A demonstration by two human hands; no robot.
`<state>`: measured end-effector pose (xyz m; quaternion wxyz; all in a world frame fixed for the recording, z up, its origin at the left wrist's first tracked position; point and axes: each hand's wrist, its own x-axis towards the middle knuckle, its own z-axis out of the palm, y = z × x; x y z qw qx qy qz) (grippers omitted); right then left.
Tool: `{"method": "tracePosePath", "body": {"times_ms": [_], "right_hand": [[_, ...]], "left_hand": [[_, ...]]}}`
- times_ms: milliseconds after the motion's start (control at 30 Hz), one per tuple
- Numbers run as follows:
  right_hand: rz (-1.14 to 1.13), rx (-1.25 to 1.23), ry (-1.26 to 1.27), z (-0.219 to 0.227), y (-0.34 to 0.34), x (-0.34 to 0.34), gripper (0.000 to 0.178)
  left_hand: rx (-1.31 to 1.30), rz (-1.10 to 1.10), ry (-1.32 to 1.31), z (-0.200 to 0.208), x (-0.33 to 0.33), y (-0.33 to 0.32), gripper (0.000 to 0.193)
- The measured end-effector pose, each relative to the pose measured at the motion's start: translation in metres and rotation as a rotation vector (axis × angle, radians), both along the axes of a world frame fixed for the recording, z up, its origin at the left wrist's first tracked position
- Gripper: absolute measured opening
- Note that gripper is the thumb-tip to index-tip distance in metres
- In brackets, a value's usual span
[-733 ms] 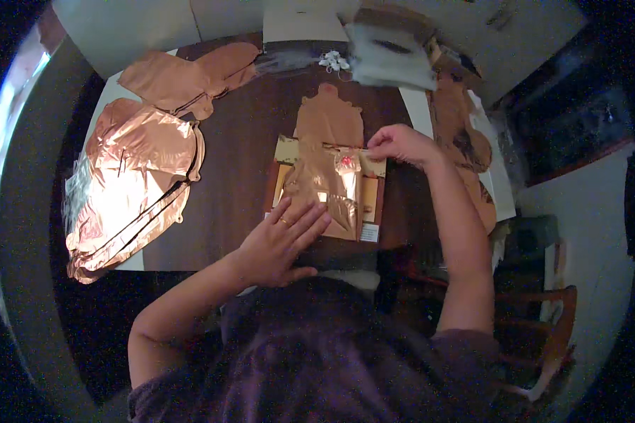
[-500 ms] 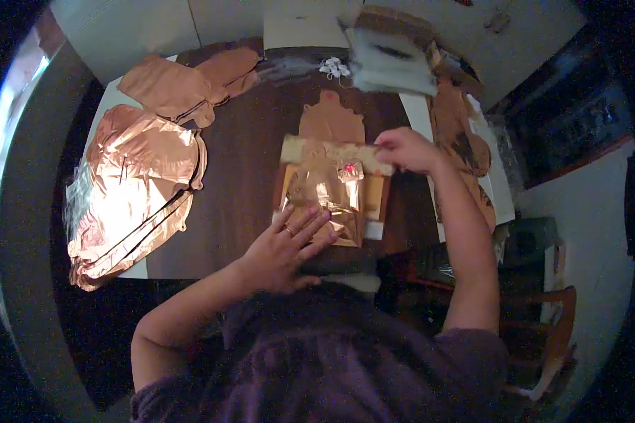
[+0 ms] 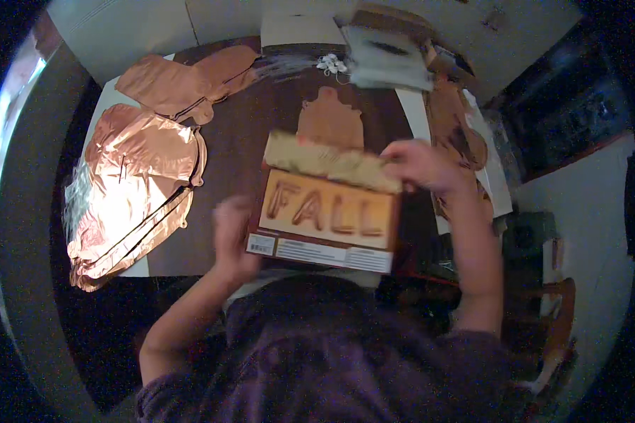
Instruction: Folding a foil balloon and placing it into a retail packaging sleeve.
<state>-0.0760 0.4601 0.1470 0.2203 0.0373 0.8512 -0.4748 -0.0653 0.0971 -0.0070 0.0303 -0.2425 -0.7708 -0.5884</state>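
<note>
A flat printed packet (image 3: 324, 204) is held tilted in front of me. Its orange panel pictures letter-shaped balloons, with a pale band below and a tan strip (image 3: 324, 158) along the top. My right hand (image 3: 420, 166) pinches the upper right corner by that strip. Beside the packet's lower left edge is my left hand (image 3: 234, 236), its fingers smeared by motion; whether it touches the edge I cannot tell. Just beyond the packet lies a flat copper-coloured foil balloon (image 3: 329, 120), its near part hidden.
Shiny flat copper foil balloons (image 3: 141, 176) are stacked at the table's left, with more foil pieces (image 3: 169, 84) behind. A small white bundle (image 3: 331, 65) and clear plastic bags (image 3: 388, 63) sit at the back. More copper foil (image 3: 455, 120) lies at the right edge.
The shiny foil piece that lay over the packet under my left hand no longer shows. The packet is tilted and nearer me, and my left hand has moved left to its side.
</note>
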Motion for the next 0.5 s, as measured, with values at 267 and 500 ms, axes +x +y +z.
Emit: {"method": "tracePosePath", "body": {"times_ms": [267, 500], "right_hand": [[0.167, 0.494, 0.520, -0.071, -0.011, -0.001, 0.027], [-0.067, 0.462, 0.330, -0.056, -0.013, -0.020, 0.043]], "left_hand": [[-0.415, -0.279, 0.572, 0.082, -0.033, 0.046, 0.042], [-0.604, -0.463, 0.616, 0.049, -0.052, 0.066, 0.053]]}}
